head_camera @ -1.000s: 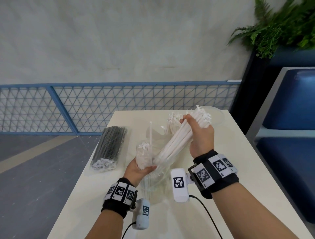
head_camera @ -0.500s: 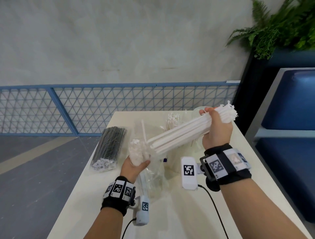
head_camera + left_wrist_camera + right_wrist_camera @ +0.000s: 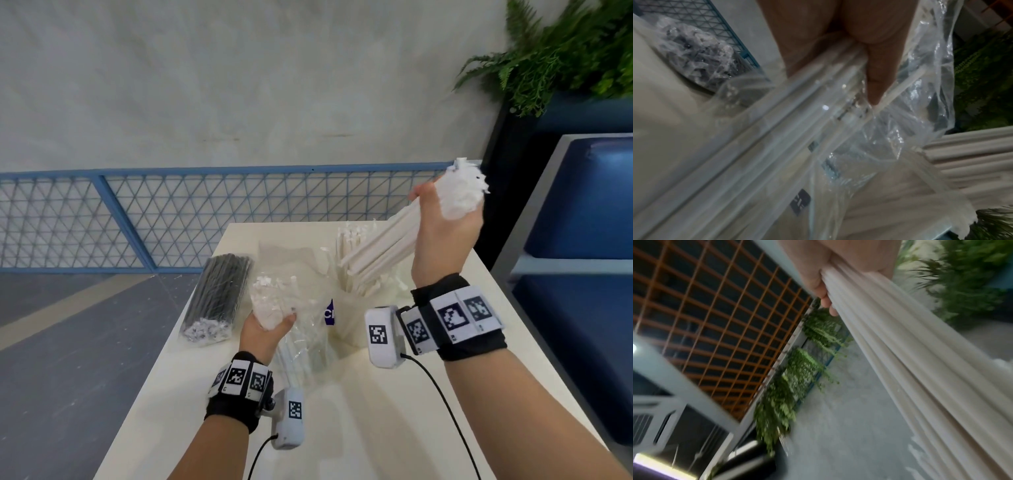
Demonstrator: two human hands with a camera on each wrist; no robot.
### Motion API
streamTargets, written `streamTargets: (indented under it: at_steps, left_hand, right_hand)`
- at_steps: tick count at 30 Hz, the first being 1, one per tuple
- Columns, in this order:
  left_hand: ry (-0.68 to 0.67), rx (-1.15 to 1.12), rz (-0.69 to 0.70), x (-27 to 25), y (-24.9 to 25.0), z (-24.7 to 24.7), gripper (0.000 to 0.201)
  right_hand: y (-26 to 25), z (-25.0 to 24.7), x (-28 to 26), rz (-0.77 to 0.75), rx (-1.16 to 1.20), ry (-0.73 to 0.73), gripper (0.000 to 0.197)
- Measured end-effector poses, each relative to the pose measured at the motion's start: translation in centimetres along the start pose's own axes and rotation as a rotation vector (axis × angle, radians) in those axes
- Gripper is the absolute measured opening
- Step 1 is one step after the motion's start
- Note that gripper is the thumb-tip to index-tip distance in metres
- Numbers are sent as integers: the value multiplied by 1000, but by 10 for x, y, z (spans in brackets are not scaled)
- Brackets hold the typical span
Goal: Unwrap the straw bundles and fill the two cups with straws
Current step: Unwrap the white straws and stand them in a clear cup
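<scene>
My right hand (image 3: 445, 226) grips a thick bunch of white paper-wrapped straws (image 3: 383, 246) near its upper end and holds it tilted, its lower end over a clear cup (image 3: 356, 298) that stands full of white straws. In the right wrist view the straws (image 3: 910, 353) run down from my curled fingers (image 3: 818, 285). My left hand (image 3: 270, 322) holds the clear plastic wrapper (image 3: 305, 335), which still contains a few white straws; in the left wrist view my thumb (image 3: 877, 76) presses the wrapper (image 3: 859, 129). A second cup is hidden.
A sealed bundle of black straws (image 3: 219, 298) lies on the left side of the cream table (image 3: 359, 428). A blue mesh fence (image 3: 171, 219) runs behind the table. A blue seat (image 3: 582, 240) and a green plant (image 3: 565, 51) stand to the right.
My right hand pulled the bunch of white straws up and to the right, out of the wrapper. My left hand kept hold of the wrapper and dropped slightly.
</scene>
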State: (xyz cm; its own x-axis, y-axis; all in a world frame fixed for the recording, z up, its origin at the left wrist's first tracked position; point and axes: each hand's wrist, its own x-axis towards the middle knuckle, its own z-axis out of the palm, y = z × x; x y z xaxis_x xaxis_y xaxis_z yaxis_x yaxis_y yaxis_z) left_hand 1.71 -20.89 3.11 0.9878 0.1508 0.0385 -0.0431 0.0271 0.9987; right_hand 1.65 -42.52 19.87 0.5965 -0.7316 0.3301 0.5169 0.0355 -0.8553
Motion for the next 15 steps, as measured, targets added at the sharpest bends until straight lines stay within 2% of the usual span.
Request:
streamTargets:
  at_steps: [4,8,10,12,15]
  left_hand:
    - [-37,31,33,-3,1,5,28]
    - [-79,11,9,-4,-1,3,22]
    - [-91,5,-1,-4,-2,1,21]
    - [-103,7,-10,-4,-4,1,19]
    - [-108,17,-19,-3,-6,1,20]
  right_hand:
    - [25,4,-16,-40,-126,-183,32]
    - [55,1,-27,35,-282,-322,36]
    - [68,0,-31,127,-385,-390,52]
    - [78,0,-30,193,-468,-430,61]
    - [75,0,-25,126,-509,-414,55]
